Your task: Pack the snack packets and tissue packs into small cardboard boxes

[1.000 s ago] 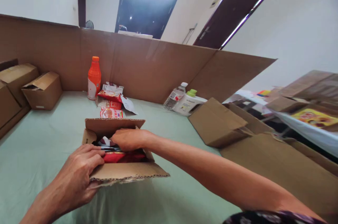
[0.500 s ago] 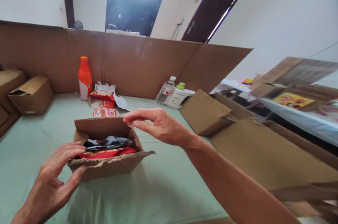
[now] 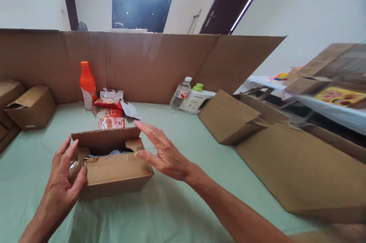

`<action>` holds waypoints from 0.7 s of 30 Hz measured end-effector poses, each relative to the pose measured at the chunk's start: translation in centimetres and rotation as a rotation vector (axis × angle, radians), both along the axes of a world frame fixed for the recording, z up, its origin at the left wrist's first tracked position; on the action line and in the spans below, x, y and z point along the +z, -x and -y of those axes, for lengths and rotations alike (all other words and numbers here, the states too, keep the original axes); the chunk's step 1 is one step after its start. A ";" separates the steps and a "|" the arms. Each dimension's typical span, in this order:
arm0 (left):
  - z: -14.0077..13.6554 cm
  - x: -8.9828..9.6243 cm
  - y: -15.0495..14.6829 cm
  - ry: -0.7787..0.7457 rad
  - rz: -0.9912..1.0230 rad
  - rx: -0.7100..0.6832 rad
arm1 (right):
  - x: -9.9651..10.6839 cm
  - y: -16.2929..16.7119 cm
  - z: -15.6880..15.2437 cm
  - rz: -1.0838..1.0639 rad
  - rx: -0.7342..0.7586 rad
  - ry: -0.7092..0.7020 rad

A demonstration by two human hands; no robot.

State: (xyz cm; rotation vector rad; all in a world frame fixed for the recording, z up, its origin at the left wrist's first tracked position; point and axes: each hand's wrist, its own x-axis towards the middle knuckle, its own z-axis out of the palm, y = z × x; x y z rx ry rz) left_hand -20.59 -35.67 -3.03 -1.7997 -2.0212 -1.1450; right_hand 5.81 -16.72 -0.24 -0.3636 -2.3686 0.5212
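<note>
A small cardboard box (image 3: 117,185) stands on the green cloth with its front flap (image 3: 114,167) folded inward over part of the opening. Its back flap stands upright. Through the gap shows a sliver of bluish-grey packaging (image 3: 116,153); the rest of the contents is hidden. At the box's left side is my left hand (image 3: 64,176), fingers spread and thumb lying by the flap's left end, next to clear tape. My right hand (image 3: 164,153) is at the right side, fingers stretched apart, its thumb by the side flap (image 3: 134,145). Neither hand is closed around anything.
Behind the box lie red and white snack packets (image 3: 110,105), with an orange bottle (image 3: 87,86) to their left. A clear water bottle (image 3: 180,94) and a white jug (image 3: 194,100) lean against the cardboard screen (image 3: 160,67). More cardboard boxes (image 3: 231,117) sit right and left (image 3: 34,107).
The front flap has folded inward and now covers the red packet and most of the bluish one. My right hand has come lower along the box's right side. The view has shifted slightly.
</note>
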 end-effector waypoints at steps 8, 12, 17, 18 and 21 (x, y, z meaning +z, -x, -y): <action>0.1 0.3 0.4 0.008 -0.076 -0.069 | -1.6 -0.4 0.8 0.137 0.101 -0.123; 0.0 0.8 1.0 0.069 -0.139 -0.262 | -3.8 -0.8 1.2 0.133 0.125 -0.171; 0.2 1.1 2.2 0.211 -0.001 -0.315 | -6.8 -1.4 1.7 0.080 0.100 -0.176; 0.2 1.1 2.5 0.247 0.028 -0.341 | -7.3 -1.5 1.9 0.079 0.077 -0.149; 0.3 1.0 3.2 0.331 0.072 -0.442 | -8.1 -2.0 2.4 0.090 0.008 -0.030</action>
